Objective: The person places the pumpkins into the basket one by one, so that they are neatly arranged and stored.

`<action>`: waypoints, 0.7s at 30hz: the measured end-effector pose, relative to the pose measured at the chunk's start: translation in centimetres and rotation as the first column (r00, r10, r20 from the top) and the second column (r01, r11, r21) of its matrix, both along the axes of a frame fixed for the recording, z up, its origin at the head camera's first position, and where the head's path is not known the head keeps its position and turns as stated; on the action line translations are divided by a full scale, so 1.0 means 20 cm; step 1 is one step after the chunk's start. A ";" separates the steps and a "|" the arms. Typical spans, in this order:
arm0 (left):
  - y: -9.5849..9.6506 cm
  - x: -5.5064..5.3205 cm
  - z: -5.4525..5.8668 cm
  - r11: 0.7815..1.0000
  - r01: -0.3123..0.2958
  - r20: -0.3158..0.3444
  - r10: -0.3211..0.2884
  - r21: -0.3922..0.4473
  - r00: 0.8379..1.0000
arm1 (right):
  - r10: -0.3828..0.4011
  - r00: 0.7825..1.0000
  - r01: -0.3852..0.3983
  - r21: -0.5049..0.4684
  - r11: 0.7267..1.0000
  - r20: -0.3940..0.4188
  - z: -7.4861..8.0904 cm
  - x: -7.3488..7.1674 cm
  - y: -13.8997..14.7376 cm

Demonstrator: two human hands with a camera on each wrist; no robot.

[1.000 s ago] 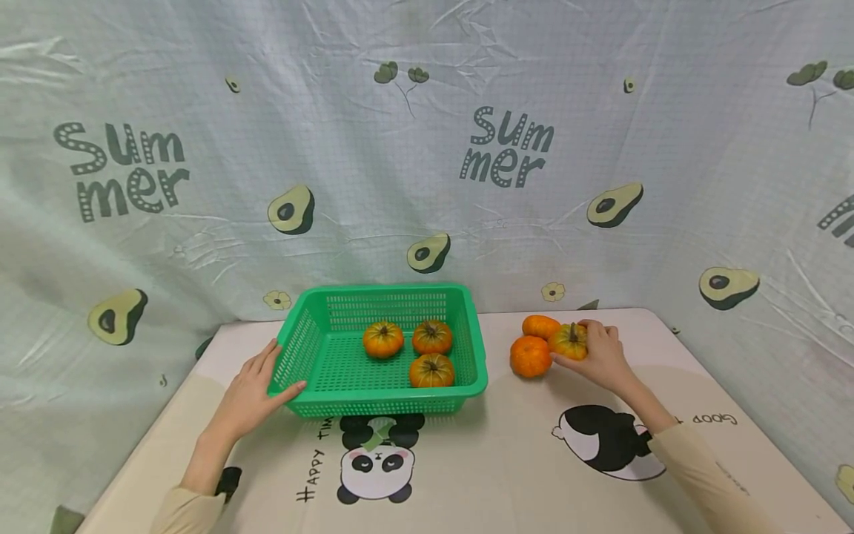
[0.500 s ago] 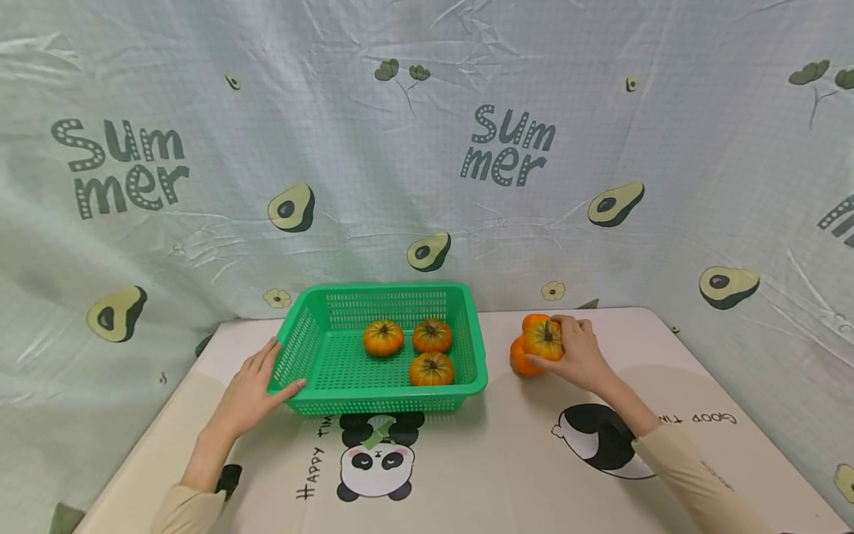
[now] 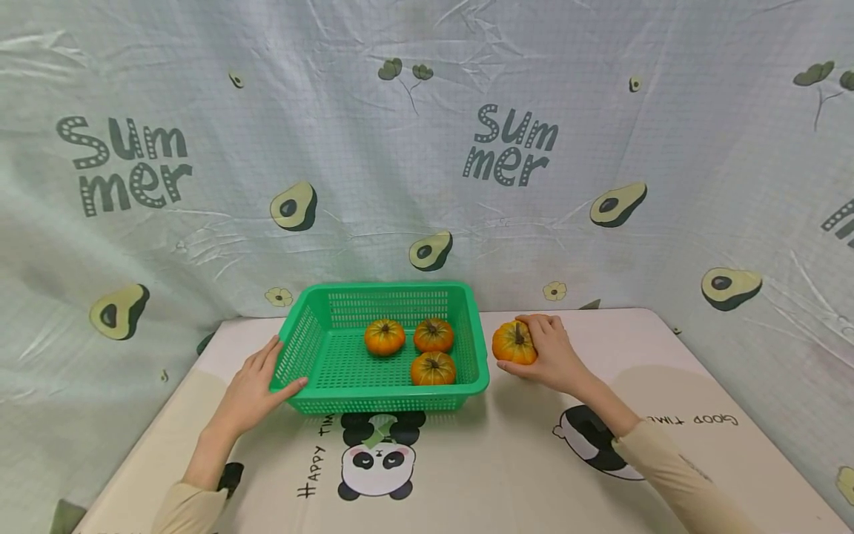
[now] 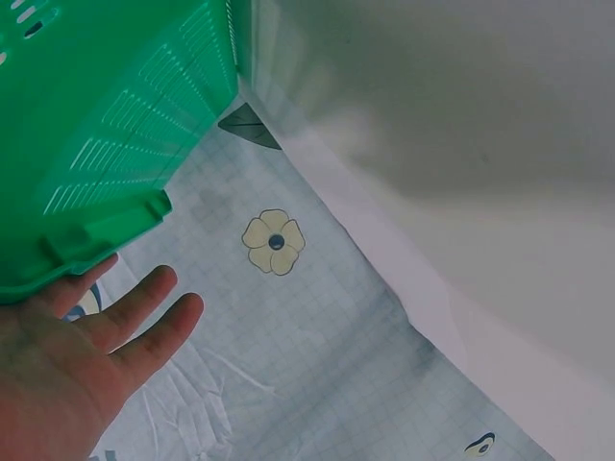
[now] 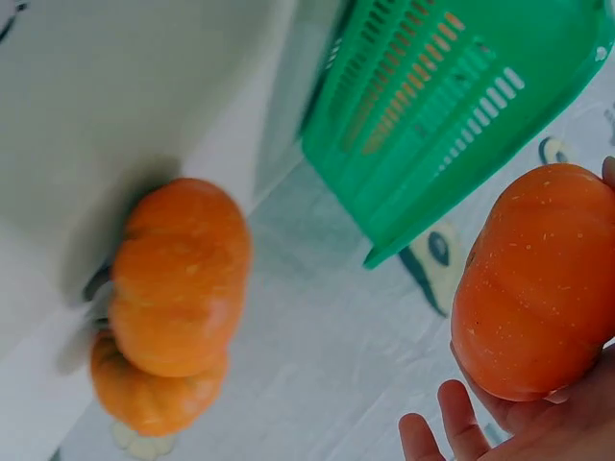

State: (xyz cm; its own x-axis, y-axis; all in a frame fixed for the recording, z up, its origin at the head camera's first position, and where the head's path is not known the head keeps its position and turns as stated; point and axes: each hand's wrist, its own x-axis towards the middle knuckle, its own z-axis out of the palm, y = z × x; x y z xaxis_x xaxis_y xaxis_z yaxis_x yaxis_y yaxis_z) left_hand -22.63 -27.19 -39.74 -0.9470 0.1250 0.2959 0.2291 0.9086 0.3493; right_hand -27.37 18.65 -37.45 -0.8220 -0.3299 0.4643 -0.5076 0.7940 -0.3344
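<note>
My right hand (image 3: pixel 547 354) grips a small orange-yellow pumpkin (image 3: pixel 514 343) just right of the green plastic basket (image 3: pixel 387 394). The pumpkin's orange underside (image 5: pixel 538 279) faces the right wrist camera. Two more pumpkins (image 5: pixel 183 279) rest on the table in the right wrist view; in the head view the held pumpkin and hand hide them. Inside the basket are three pumpkins: one near the middle (image 3: pixel 384 338), one at the back right (image 3: pixel 434 336), one at the front right (image 3: pixel 433 368). At the basket's left front corner rests my left hand (image 3: pixel 250 393), fingers (image 4: pixel 144 312) straight along the rim.
The light tablecloth (image 3: pixel 494 460) has a printed panda and lettering. Behind and beside the table hangs a pale curtain (image 3: pixel 373 163) with avocado prints, close to the basket's back edge.
My right hand has lifted the pumpkin from beside the other two and carried it left, up to near the basket's right side. The left hand stays at the basket's corner.
</note>
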 end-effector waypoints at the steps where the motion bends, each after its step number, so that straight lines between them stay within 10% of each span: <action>1: 0.00 0.00 0.00 1.000 0.000 0.001 0.000 0.000 1.000 | 0.009 1.000 -0.009 0.010 1.000 -0.007 0.01 0.00 -0.01; 21: 0.00 -0.01 -0.01 1.000 0.003 -0.008 -0.003 -0.010 1.000 | 0.178 0.978 -0.160 0.151 0.976 -0.113 0.07 -0.01 -0.18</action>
State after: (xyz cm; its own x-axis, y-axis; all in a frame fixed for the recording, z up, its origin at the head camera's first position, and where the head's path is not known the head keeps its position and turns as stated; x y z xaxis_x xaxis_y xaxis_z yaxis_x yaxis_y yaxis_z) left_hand -22.73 -27.29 -39.88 -0.9442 0.1310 0.3023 0.2348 0.9113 0.3383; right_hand -27.54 15.10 -35.99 -0.6871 -0.5281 0.4991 -0.6691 0.7276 -0.1513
